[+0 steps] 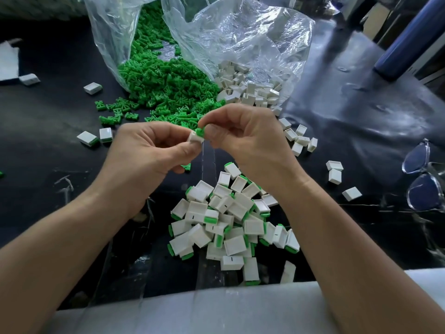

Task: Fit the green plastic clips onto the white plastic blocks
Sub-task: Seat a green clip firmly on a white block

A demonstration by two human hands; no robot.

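- A desk under a dark, wrinkled sheet fills the view; a white padded strip runs along its near edge.
- At the far side lie two clear bags, mouths towards the person. Green clips spill from the left one and white blocks from the right one.
- The left hand pinches one block between thumb and fingertips, raised above the desk at the middle of the view.
- The block's upper right end faces the right hand; fingers hide most of it, so its long axis cannot be told.
- The right hand pinches a clip between thumb and forefinger. The clip touches the block's upper right end.
- Below the hands, between the forearms, lies a heap of finished blocks with green ends pointing every way.
- Stray blocks lie right of the right hand and left of the left hand.
- Bare sheet shows between the left forearm and the heap, and out to the desk's left side.
- Glasses lie by the right edge, and a blue cylinder lies at the far right.
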